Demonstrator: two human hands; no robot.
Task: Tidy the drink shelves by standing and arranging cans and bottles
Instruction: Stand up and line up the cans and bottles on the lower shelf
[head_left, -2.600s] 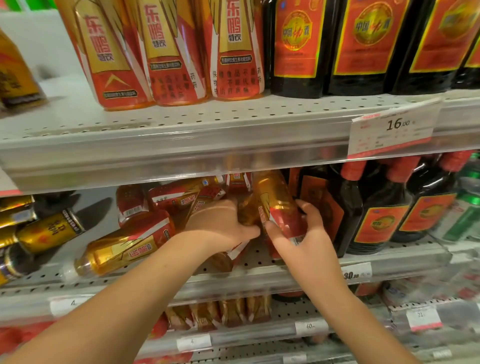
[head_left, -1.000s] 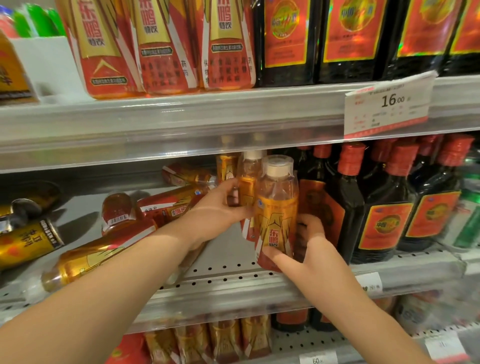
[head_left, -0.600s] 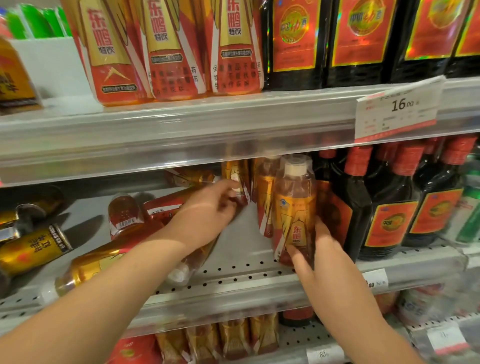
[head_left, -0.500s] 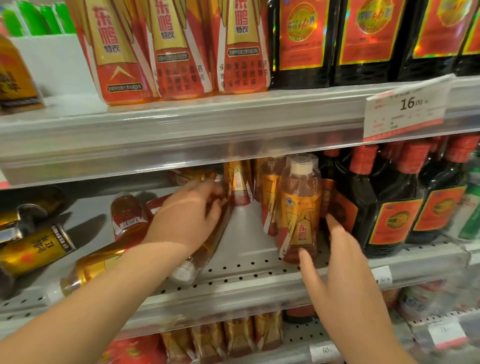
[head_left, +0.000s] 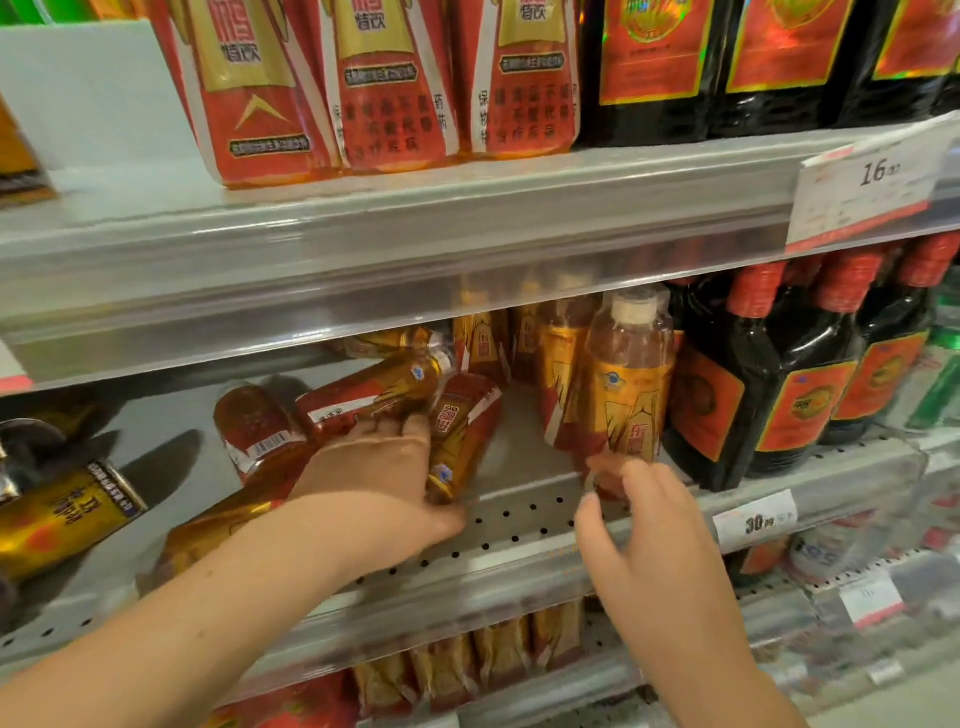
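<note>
On the middle shelf (head_left: 519, 525), several gold-and-red drink bottles lie toppled on the left. My left hand (head_left: 384, 478) grips one lying bottle (head_left: 465, 431), whose cap end points toward the shelf's front edge. An upright gold-and-red bottle (head_left: 628, 395) with a white cap stands at the front, with more upright ones behind it. My right hand (head_left: 649, 525) hovers just in front of that bottle's base with loosely curled fingers and holds nothing; blur hides whether the fingertips touch it.
Dark bottles with red caps (head_left: 779, 395) stand close to the right of the upright bottle. Gold cans (head_left: 62, 514) lie toppled at the far left. The upper shelf carries large red-labelled bottles (head_left: 395, 93) and a price tag (head_left: 867, 187). More bottles fill the shelf below.
My right hand stood a bottle upright beside the dark bottles, let go and drew back to its base. My left hand moved down onto a lying bottle and closed round it.
</note>
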